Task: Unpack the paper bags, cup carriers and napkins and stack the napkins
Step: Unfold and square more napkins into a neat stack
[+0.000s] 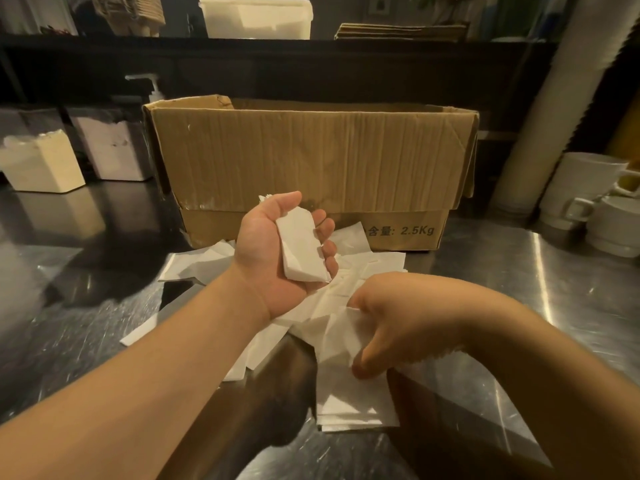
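The left hand (277,251) is turned palm up in front of the cardboard box (311,161), its fingers curled round a small squared stack of napkins (302,247) held above the tabletop (519,289). The right hand (391,323) reaches in from the right and pinches a crumpled napkin (341,332) between thumb and fingers, at the near edge of the loose napkins (353,396) that lie scattered and overlapping on the steel between the box and the person. The step in hand looks like gathering: one napkin taken at a time and laid onto the stack in the left palm. To do it well, the pinched sheet should probably be flattened and its folds aligned with the stack before it goes on, since it is creased and would otherwise leave the pile lopsided; the left fingers need to loosen only enough to admit it. The thin sheets overlap, so a pinch may lift two at once. The box stands just behind the pile and limits room there. White mugs (581,192) stand well apart at the right, storage containers (45,164) at the left, a pump bottle (154,91) behind the box. No paper bags or cup carriers are clearly visible here.
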Demonstrator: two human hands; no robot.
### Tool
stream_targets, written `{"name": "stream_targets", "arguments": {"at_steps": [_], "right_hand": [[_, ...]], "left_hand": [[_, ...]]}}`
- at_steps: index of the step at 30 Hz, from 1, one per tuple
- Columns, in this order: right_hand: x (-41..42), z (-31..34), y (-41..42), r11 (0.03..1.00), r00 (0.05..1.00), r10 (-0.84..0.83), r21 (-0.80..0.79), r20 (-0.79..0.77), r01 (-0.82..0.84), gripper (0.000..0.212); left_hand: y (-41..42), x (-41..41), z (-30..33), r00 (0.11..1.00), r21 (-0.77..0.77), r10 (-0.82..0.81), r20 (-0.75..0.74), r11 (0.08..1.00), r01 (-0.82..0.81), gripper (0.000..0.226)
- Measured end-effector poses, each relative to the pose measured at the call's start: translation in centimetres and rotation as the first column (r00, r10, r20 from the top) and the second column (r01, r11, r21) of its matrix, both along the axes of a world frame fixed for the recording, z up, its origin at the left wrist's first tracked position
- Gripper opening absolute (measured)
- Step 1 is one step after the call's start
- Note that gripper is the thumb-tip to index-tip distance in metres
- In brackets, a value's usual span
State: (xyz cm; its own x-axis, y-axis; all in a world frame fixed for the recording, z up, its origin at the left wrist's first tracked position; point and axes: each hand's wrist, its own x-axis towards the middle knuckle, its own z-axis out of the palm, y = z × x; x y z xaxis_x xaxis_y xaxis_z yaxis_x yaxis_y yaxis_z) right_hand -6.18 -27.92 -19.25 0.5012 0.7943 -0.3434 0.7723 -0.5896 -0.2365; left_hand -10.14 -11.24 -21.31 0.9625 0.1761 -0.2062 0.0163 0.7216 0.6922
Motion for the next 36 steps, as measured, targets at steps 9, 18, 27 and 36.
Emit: {"name": "stream_targets", "arguments": {"at_steps": [9, 18, 27, 36], "right_hand": [[1.9, 0.7, -1.4, 0.936, 0.920, 0.044, 0.338, -0.389, 0.098, 0.033], [3.4, 0.4, -2.1, 0.749, 0.776, 0.174, 0.593, -0.607, 0.296, 0.037], [3.3, -0.2, -0.9, 0.470, 0.875, -0.027, 0.766, -0.484, 0.439, 0.028], [3.2, -0.2, -0.6, 0.258, 0.920, -0.114, 0.883, -0.376, 0.393, 0.006]], "left_hand": [[0.2, 0.1, -0.2, 1.000, 0.007, 0.002, 0.002, 1.000, -0.002, 0.033], [-0.6, -0.5, 0.3, 0.986, 0.090, -0.166, 0.007, 0.982, 0.164, 0.041], [-0.8, -0.5, -0.7, 0.923, 0.175, -0.385, 0.029, 0.911, 0.374, 0.070], [-0.6, -0.3, -0.8, 0.945, 0.109, -0.328, 0.008, 0.939, 0.325, 0.061]]}}
